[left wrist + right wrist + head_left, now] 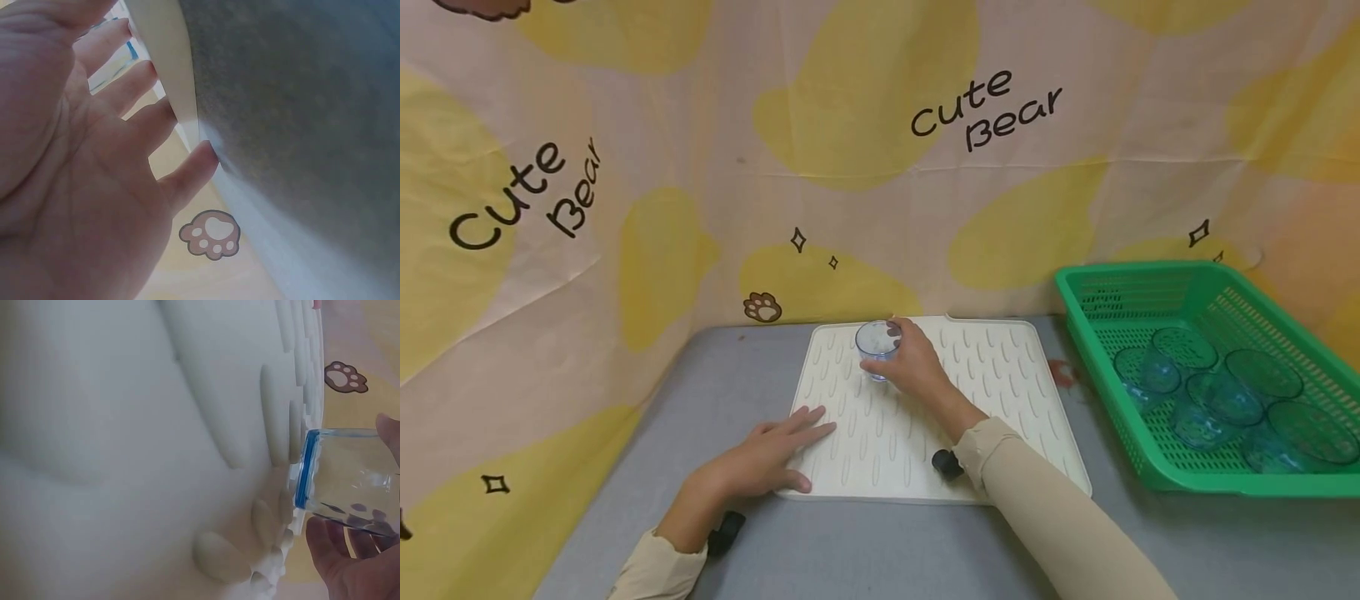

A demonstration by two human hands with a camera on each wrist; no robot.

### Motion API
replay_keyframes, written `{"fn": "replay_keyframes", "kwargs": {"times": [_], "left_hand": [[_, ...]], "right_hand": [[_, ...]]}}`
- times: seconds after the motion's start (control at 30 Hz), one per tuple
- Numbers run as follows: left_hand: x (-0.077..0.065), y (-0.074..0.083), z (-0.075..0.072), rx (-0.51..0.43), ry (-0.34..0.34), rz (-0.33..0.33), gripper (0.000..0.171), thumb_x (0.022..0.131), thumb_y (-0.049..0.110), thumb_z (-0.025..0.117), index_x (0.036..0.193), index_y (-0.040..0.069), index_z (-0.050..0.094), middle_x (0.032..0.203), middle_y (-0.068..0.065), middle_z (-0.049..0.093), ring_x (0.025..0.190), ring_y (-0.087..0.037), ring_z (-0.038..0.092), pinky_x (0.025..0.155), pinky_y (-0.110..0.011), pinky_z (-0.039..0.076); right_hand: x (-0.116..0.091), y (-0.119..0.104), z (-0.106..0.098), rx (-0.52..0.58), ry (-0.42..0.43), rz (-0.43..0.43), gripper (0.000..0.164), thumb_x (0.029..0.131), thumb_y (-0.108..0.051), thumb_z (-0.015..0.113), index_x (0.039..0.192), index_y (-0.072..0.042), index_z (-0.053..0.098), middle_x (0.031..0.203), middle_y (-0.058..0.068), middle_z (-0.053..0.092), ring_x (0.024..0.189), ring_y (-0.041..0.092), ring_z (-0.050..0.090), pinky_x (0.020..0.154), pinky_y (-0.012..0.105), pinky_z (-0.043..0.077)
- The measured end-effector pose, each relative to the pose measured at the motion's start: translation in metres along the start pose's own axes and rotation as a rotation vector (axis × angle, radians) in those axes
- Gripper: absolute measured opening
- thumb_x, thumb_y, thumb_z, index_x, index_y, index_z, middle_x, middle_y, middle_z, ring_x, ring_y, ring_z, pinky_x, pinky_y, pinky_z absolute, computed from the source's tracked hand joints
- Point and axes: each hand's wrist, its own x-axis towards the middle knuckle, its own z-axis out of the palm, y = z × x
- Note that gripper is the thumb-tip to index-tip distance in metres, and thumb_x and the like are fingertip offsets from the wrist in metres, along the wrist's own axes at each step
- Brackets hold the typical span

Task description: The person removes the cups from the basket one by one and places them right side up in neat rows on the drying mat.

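Note:
My right hand grips a clear, blue-tinted drinking glass near the back of the white ridged mat. In the right wrist view the thumb lies on one side of the glass and the fingers on the other. Its thick blue base is right at the mat's ridges, and its mouth faces up in the head view. At the mat's left edge, my left hand lies with fingers spread and fairly straight, holding nothing. The left wrist view shows its fingertips along the mat's pale rim.
To the right stands a green plastic basket with several similar blue-tinted glasses inside. A grey cloth covers the table. Behind and to the left hangs a pink and yellow printed curtain, close against the table's back edge.

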Motion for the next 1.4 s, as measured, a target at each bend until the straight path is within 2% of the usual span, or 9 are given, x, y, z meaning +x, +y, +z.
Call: {"fn": "replay_keyframes", "kwargs": {"times": [0.13, 0.3, 0.47, 0.6, 0.8, 0.97, 1.17, 1.3, 1.4], "left_hand": [[0.0, -0.001, 0.0, 0.006, -0.001, 0.0, 0.085, 0.082, 0.04, 0.074, 0.155, 0.021, 0.035, 0.166, -0.009, 0.025, 0.154, -0.034, 0.021, 0.11, -0.063, 0.026], [-0.003, -0.001, -0.002, -0.003, 0.003, -0.005, 0.086, 0.081, 0.04, 0.075, 0.155, 0.02, 0.036, 0.166, -0.01, 0.025, 0.153, -0.035, 0.021, 0.111, -0.063, 0.025], [-0.005, 0.001, -0.003, -0.007, 0.011, -0.004, 0.085, 0.082, 0.041, 0.074, 0.155, 0.021, 0.036, 0.166, -0.01, 0.025, 0.153, -0.035, 0.021, 0.11, -0.063, 0.025], [-0.004, 0.0, -0.003, 0.006, 0.015, -0.003, 0.085, 0.082, 0.041, 0.074, 0.156, 0.022, 0.035, 0.166, -0.009, 0.024, 0.154, -0.034, 0.021, 0.11, -0.062, 0.025], [-0.002, -0.002, -0.004, 0.015, 0.012, -0.006, 0.086, 0.081, 0.04, 0.075, 0.155, 0.02, 0.036, 0.166, -0.01, 0.025, 0.153, -0.035, 0.021, 0.11, -0.063, 0.025], [-0.001, -0.002, -0.005, 0.013, 0.017, -0.001, 0.086, 0.081, 0.04, 0.075, 0.155, 0.02, 0.036, 0.165, -0.011, 0.025, 0.153, -0.036, 0.022, 0.11, -0.062, 0.025], [-0.001, -0.001, -0.004, -0.002, 0.031, 0.011, 0.085, 0.082, 0.04, 0.074, 0.155, 0.02, 0.036, 0.165, -0.01, 0.026, 0.153, -0.036, 0.022, 0.109, -0.062, 0.025], [-0.001, 0.0, -0.001, -0.002, 0.023, 0.008, 0.085, 0.082, 0.04, 0.074, 0.155, 0.02, 0.037, 0.165, -0.011, 0.026, 0.153, -0.036, 0.023, 0.109, -0.062, 0.025], [0.001, 0.0, 0.001, -0.005, 0.011, -0.004, 0.085, 0.081, 0.04, 0.075, 0.155, 0.021, 0.036, 0.166, -0.01, 0.025, 0.153, -0.035, 0.022, 0.11, -0.062, 0.025]], "right_hand": [[0.001, -0.001, 0.0, 0.013, 0.001, 0.002, 0.087, 0.074, -0.034, 0.087, 0.144, -0.006, 0.043, 0.141, 0.012, 0.055, 0.13, 0.03, 0.054, 0.11, 0.043, 0.042], [0.0, -0.004, 0.002, 0.021, -0.011, -0.035, 0.09, 0.074, -0.032, 0.086, 0.146, -0.003, 0.04, 0.138, 0.014, 0.056, 0.123, 0.031, 0.058, 0.104, 0.043, 0.047], [-0.003, -0.002, -0.001, -0.005, -0.033, -0.003, 0.101, 0.071, -0.036, 0.088, 0.15, -0.004, 0.034, 0.144, 0.016, 0.05, 0.131, 0.031, 0.052, 0.11, 0.045, 0.042], [-0.01, 0.002, -0.013, 0.03, -0.051, 0.046, 0.104, 0.072, -0.038, 0.088, 0.152, -0.007, 0.031, 0.147, 0.014, 0.047, 0.134, 0.031, 0.05, 0.109, 0.045, 0.043], [-0.025, 0.011, -0.037, 0.113, -0.071, 0.066, 0.096, 0.076, -0.039, 0.085, 0.152, -0.013, 0.033, 0.148, 0.009, 0.048, 0.137, 0.03, 0.047, 0.109, 0.046, 0.043], [-0.046, 0.01, -0.061, 0.107, -0.087, 0.009, 0.087, 0.08, -0.039, 0.082, 0.151, -0.015, 0.037, 0.146, 0.007, 0.051, 0.136, 0.029, 0.049, 0.108, 0.048, 0.044], [-0.084, 0.003, -0.094, 0.06, -0.111, -0.122, 0.075, 0.083, -0.037, 0.08, 0.146, -0.016, 0.045, 0.143, 0.005, 0.054, 0.131, 0.027, 0.052, 0.105, 0.046, 0.046], [-0.113, 0.003, -0.116, 0.026, -0.091, -0.176, 0.065, 0.084, -0.034, 0.079, 0.14, -0.018, 0.051, 0.139, 0.001, 0.058, 0.125, 0.022, 0.057, 0.102, 0.043, 0.049], [-0.132, 0.005, -0.136, -0.01, -0.056, -0.186, 0.059, 0.085, -0.034, 0.078, 0.137, -0.018, 0.055, 0.135, 0.001, 0.062, 0.12, 0.021, 0.06, 0.098, 0.044, 0.052]]}}
